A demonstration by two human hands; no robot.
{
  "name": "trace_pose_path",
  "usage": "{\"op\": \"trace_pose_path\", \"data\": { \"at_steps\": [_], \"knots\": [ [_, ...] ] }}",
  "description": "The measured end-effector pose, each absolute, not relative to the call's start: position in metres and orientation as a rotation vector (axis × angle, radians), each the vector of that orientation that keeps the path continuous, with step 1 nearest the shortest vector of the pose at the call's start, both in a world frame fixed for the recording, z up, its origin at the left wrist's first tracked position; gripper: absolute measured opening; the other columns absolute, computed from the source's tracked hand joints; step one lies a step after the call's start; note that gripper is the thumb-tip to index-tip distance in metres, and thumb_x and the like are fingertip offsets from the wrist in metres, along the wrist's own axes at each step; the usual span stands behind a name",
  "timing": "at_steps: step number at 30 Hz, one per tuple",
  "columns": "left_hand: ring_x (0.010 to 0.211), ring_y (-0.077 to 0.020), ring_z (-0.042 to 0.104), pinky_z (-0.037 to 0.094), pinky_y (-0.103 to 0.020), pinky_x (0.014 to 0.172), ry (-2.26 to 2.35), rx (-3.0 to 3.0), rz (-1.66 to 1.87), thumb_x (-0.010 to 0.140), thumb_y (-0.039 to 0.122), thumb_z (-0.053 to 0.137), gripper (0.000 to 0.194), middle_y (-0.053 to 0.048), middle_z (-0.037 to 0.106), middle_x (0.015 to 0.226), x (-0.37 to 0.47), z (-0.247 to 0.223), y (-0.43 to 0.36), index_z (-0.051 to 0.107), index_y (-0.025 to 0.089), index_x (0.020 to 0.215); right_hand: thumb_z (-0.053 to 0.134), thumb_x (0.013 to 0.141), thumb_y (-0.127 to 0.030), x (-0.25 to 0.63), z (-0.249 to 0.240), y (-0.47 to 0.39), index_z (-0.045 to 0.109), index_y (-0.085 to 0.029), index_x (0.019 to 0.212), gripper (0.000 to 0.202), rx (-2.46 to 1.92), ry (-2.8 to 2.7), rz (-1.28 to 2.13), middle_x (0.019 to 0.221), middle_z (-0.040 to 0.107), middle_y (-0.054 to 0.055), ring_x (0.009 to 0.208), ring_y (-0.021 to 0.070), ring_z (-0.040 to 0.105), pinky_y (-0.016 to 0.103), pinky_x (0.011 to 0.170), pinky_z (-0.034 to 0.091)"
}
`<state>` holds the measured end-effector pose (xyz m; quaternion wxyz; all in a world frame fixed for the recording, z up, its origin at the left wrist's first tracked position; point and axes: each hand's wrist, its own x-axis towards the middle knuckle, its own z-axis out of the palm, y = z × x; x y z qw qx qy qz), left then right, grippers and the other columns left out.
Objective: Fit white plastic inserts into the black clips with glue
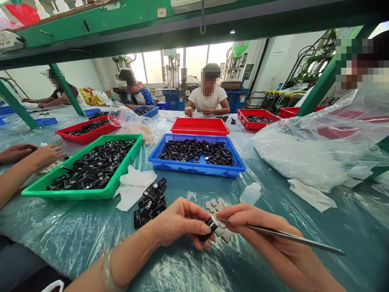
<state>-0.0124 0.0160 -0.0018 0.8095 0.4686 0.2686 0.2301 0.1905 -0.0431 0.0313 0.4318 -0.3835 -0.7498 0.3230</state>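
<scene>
Between thumb and fingers, my left hand grips a small black plastic part with a pale patch on its upper end. My right hand is closed on metal tweezers, whose tips meet the black part's near side. Whether the tips pinch anything is too small to tell. Under and behind my hands lie several whitish square pads, with tiny white bits farther back. Left of my left hand is a loose pile of black parts.
A blue tray and a green tray hold black parts. White cloth, a small translucent bottle and a big plastic bag lie around. A co-worker's hands are at left; a green shelf beam crosses overhead.
</scene>
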Motion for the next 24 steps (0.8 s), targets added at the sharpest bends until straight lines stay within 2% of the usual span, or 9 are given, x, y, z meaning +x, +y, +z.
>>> {"op": "trace_pose_path", "data": {
  "at_steps": [4, 6, 9, 13, 20, 24],
  "knots": [
    [0.057, -0.0126, 0.064, 0.051, -0.018, 0.048, 0.614, 1.015, 0.525, 0.061, 0.024, 0.076, 0.025, -0.008, 0.068, 0.068, -0.011, -0.001, 0.015, 0.071, 0.007, 0.079, 0.051, 0.087, -0.031, 0.192, 0.032, -0.047, 0.067, -0.026, 0.095, 0.019, -1.104, -1.637, 0.908, 0.104, 0.067, 0.006, 0.096, 0.0224, 0.062, 0.029, 0.07, 0.057],
    [0.058, -0.0129, 0.064, 0.051, -0.019, 0.05, 0.635, 1.008, 0.57, 0.058, 0.022, 0.077, 0.024, -0.007, 0.068, 0.067, -0.009, 0.0, 0.014, 0.071, 0.008, 0.078, 0.051, 0.086, -0.036, 0.193, 0.035, -0.049, 0.069, -0.024, 0.087, 0.022, -1.225, -1.546, 0.875, 0.096, 0.067, 0.006, 0.084, 0.0201, 0.064, 0.026, 0.063, 0.056],
    [0.06, -0.0144, 0.064, 0.051, -0.022, 0.054, 0.666, 0.997, 0.636, 0.054, 0.019, 0.08, 0.024, -0.007, 0.069, 0.066, -0.006, 0.001, 0.012, 0.071, 0.01, 0.074, 0.048, 0.085, -0.038, 0.191, 0.037, -0.05, 0.065, -0.021, 0.073, 0.027, -1.284, -1.542, 0.79, 0.075, 0.065, 0.004, 0.06, 0.0143, 0.058, 0.023, 0.053, 0.051],
    [0.058, -0.0122, 0.061, 0.048, -0.023, 0.058, 0.699, 1.06, 0.688, 0.053, 0.015, 0.08, 0.019, -0.007, 0.069, 0.066, -0.003, 0.0, 0.009, 0.072, 0.01, 0.07, 0.039, 0.088, -0.033, 0.18, 0.028, -0.05, 0.059, -0.02, 0.081, 0.025, -1.31, -1.574, 0.877, 0.054, 0.054, -0.002, 0.045, 0.0119, 0.048, 0.022, 0.042, 0.041],
    [0.065, -0.0124, 0.057, 0.043, -0.023, 0.061, 0.699, 1.274, 0.772, 0.058, 0.012, 0.076, 0.015, -0.005, 0.069, 0.07, -0.001, -0.004, 0.005, 0.075, 0.013, 0.073, 0.052, 0.08, -0.032, 0.159, 0.009, -0.05, 0.057, -0.019, 0.073, 0.016, -1.405, -1.757, 0.768, 0.051, 0.035, -0.007, 0.045, 0.0096, 0.036, 0.022, 0.042, 0.03],
    [0.064, -0.0127, 0.056, 0.042, -0.023, 0.06, 0.718, 1.326, 0.777, 0.059, 0.016, 0.077, 0.016, -0.006, 0.069, 0.07, 0.0, -0.005, 0.005, 0.075, 0.013, 0.074, 0.05, 0.081, -0.033, 0.159, 0.004, -0.05, 0.054, -0.019, 0.07, 0.018, -1.377, -1.751, 0.784, 0.051, 0.037, -0.007, 0.045, 0.0095, 0.036, 0.022, 0.042, 0.03]
  ]
}}
